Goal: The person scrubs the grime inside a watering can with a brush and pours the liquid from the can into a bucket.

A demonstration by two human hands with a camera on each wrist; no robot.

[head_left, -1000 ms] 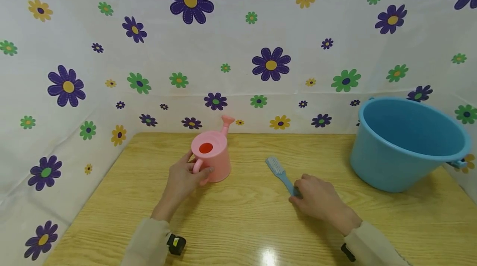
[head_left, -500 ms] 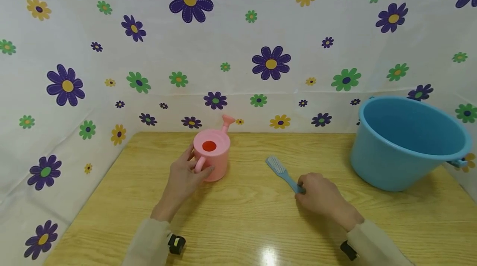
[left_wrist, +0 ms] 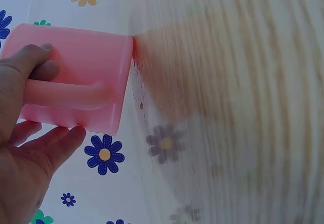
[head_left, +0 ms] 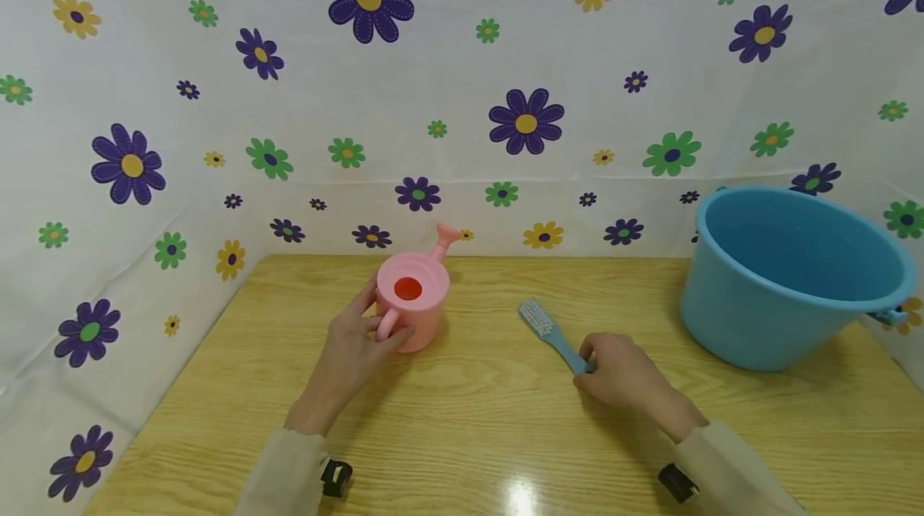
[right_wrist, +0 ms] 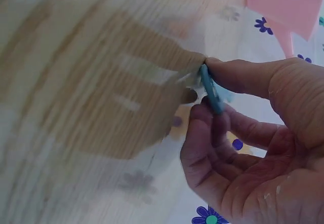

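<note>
A pink toy watering can (head_left: 426, 319) with a red-looking opening in its top stands at the table's back left, spout toward the wall. My left hand (head_left: 352, 351) grips its body from the near side, thumb and fingers on either side of the loop handle (left_wrist: 68, 93). Further right is a light-blue brush (head_left: 559, 342), its pale bristles facing up and its head pointing away to the left. Its handle end (right_wrist: 211, 89) is pinched between the thumb and fingers of my right hand (head_left: 624, 375), low over the table; whether the brush touches the wood I cannot tell.
A large blue bucket (head_left: 751, 323) stands at the right, beyond my right hand. Behind the wooden table (head_left: 462, 436) hangs a white cloth (head_left: 462, 75) printed with flowers, which also covers the left side.
My right hand has shifted slightly right, and the brush has moved a little the same way. The watering can has moved slightly right in my left hand, its spout turning a bit rightward.
</note>
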